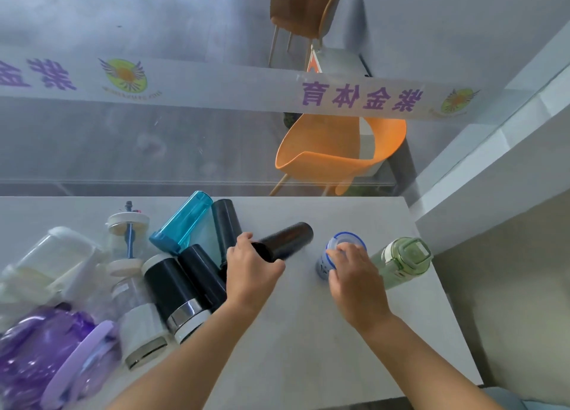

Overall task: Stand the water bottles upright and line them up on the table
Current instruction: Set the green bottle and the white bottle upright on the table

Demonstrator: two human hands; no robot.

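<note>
1. Left hand (pixel 251 269): the fingers are curled round the near end of a dark bottle (pixel 288 240), which is seen tilted, its far end directed away and to the right (the bottle is blurred, so contact with the table cannot be told).
2. Right hand (pixel 350 273): the fingers are curled over the top of a blue-rimmed bottle (pixel 337 244), which is held upright on the table (pixel 308 348).
3. Green bottle (pixel 401 260): shown upright just to the right of the blue-rimmed bottle, near the table's right edge.
4. Unsorted group, left of the left hand: a teal bottle (pixel 185 221), a black bottle with a silver band (pixel 172 286) and a purple bottle (pixel 37 351) are shown lying down, crowded together.
5. Orange chair (pixel 339 150): seen beyond the table's far edge.
</note>
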